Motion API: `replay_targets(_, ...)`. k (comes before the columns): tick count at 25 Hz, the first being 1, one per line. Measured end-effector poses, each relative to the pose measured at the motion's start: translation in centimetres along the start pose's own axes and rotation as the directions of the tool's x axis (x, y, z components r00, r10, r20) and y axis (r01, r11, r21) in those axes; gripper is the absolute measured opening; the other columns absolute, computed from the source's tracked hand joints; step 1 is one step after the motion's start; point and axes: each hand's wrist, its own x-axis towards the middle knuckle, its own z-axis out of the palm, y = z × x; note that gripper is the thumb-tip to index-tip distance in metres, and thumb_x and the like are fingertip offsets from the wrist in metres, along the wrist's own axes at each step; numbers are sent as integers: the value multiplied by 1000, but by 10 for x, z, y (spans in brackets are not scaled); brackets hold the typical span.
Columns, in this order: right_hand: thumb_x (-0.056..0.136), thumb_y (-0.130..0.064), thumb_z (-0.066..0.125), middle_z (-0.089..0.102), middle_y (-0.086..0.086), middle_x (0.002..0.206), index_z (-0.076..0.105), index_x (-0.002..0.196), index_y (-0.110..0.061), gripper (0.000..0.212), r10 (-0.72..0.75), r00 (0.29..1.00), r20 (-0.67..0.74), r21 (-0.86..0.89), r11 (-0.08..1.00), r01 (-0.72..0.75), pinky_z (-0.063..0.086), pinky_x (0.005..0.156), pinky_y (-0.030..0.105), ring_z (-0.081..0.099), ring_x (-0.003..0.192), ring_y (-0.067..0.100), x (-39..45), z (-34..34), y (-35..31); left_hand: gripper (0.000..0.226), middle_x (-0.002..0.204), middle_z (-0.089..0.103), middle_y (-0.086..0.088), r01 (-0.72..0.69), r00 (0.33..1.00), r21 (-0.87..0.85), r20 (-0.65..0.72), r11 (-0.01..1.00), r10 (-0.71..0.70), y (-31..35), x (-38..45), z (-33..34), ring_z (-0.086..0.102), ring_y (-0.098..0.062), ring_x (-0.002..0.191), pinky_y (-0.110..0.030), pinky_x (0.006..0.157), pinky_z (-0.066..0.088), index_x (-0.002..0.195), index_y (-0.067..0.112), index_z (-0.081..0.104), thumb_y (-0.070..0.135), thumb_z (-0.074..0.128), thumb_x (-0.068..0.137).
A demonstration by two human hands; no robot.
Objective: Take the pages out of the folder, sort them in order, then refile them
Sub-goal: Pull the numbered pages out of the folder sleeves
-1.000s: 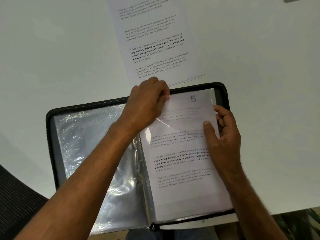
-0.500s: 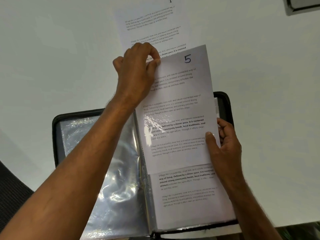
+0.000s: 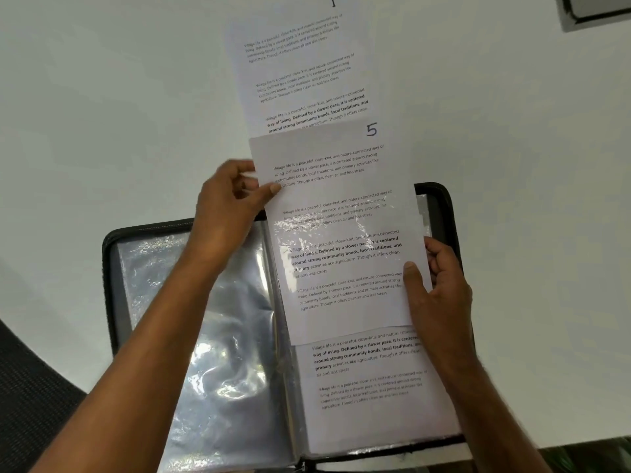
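Observation:
A black zip folder (image 3: 111, 268) with clear plastic sleeves lies open on the white table. The page marked 5 (image 3: 327, 186) sticks more than halfway out of the top of the right-hand sleeve. My left hand (image 3: 228, 203) pinches that page at its left edge, thumb on top. My right hand (image 3: 437, 288) grips the right edge of the sleeve, thumb pressed on the plastic. Another printed page (image 3: 372, 387) shows in the sleeve beneath. The page marked 1 (image 3: 300, 63) lies on the table beyond the folder, partly under page 5.
The left half of the folder holds an empty shiny sleeve (image 3: 205, 319). A dark-framed object (image 3: 597, 8) sits at the top right corner. A dark chair surface (image 3: 30, 404) shows at the lower left, past the table edge.
Page 5 slid up out of the sleeve, pulled by my left hand. My left hand has since shifted from the page's top corner to its left edge. My right hand stayed on the sleeve.

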Motion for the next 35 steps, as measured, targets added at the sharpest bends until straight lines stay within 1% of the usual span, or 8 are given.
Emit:
replay_targets(4,103,-12,58,64,-25,116,53,130,-32,34,3,1000,-4,-20,1000,-3,50,71,3,64,100,-16,0,0,1,10,93,70,17,-72,996,218,-27,973,80,-16,-16,7,67,-1,80,-22,79,57,94,34,70,25,70,99)
replay_targets(7,103,-10,59,63,-25,115,52,129,-31,34,2,1000,-13,-20,1000,-2,50,72,2,64,99,-17,0,0,1,18,85,71,16,-52,993,129,-102,990,65,-10,-12,10,64,4,65,-14,67,52,86,33,69,22,68,101)
replay_targets(12,102,-11,59,67,-19,115,54,129,-29,33,7,1000,-27,-19,1000,-7,50,73,3,67,97,-11,1,1,1,10,97,78,4,-10,989,-57,-150,998,2,8,15,12,71,-16,64,-29,67,63,98,13,70,18,63,103)
replay_targets(19,101,-6,61,71,-10,107,56,131,-23,35,51,999,8,7,999,-51,49,62,4,68,82,-10,2,-3,0,11,101,79,4,-28,975,-188,-224,982,-15,39,59,2,75,-28,67,-42,74,64,94,12,66,15,62,103)
replay_targets(24,99,-3,63,73,-10,94,62,127,-21,34,53,999,6,-10,999,-53,48,63,3,68,81,-6,4,-3,-3,14,112,78,1,-58,954,-295,-297,954,-34,63,94,-6,77,-20,69,-14,53,48,91,15,59,12,57,105)
replay_targets(30,98,-7,64,71,-20,94,62,129,-26,36,41,999,-1,-40,998,-41,50,72,4,68,85,-2,5,-2,-3,7,119,74,-2,-65,957,-419,-282,906,-62,59,130,-1,77,-17,88,-26,72,56,106,18,61,13,56,105)
replay_targets(33,99,-8,63,72,-19,95,61,129,-26,35,42,999,4,-40,998,-42,50,72,4,69,86,0,6,-2,-1,43,148,53,4,-112,970,-448,-244,887,-1,44,132,2,64,-17,127,-34,102,57,142,26,50,14,62,101)
replay_targets(35,98,-8,63,72,-17,97,61,129,-28,37,44,999,7,-50,998,-44,50,75,5,69,89,1,6,-2,-1,52,148,49,16,-177,958,-317,-272,932,89,35,119,5,55,-11,136,-36,111,51,148,29,47,18,63,100)
